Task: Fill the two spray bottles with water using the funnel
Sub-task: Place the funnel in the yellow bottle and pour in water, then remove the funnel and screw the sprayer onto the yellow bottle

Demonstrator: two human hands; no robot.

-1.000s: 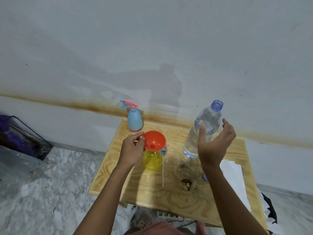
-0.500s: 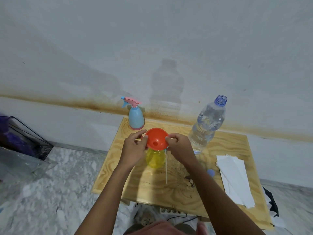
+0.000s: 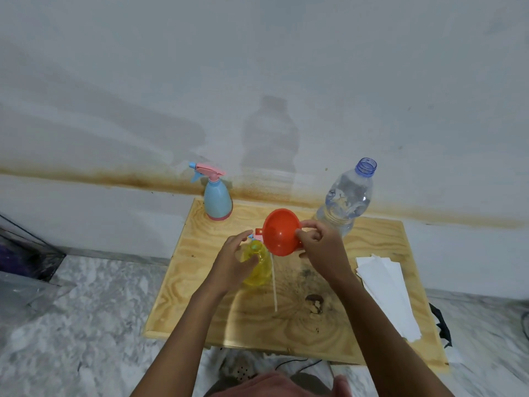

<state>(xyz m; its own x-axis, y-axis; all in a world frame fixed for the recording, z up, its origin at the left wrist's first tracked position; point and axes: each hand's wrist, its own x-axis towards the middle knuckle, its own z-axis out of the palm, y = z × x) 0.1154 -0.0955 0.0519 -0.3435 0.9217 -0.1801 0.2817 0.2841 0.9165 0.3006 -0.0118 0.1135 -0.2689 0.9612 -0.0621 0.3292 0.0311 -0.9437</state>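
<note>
Pinching funnel (image 3: 279, 233), right hand (image 3: 323, 250), left hand (image 3: 232, 262) gripping bottle (image 3: 260, 269)

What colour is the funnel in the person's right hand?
The funnel is orange-red, clearest in the head view.

1. A table (image 3: 200, 296) is set against a wall.
2. A rear spray bottle (image 3: 217, 200) is stood at the table's back left corner; a water bottle (image 3: 347, 199) is stood at the back, further right.
3. A near spray bottle (image 3: 259, 267) is placed left of centre and gripped from the left by the left hand (image 3: 234, 260).
4. A funnel (image 3: 282, 232) is held tilted by the right hand (image 3: 322, 247), just above and right of that bottle's mouth, seemingly clear of it.
5. A thin tube (image 3: 274, 285) is laid just right of the near spray bottle; paper sheets (image 3: 386, 293) are laid along the right edge.
</note>
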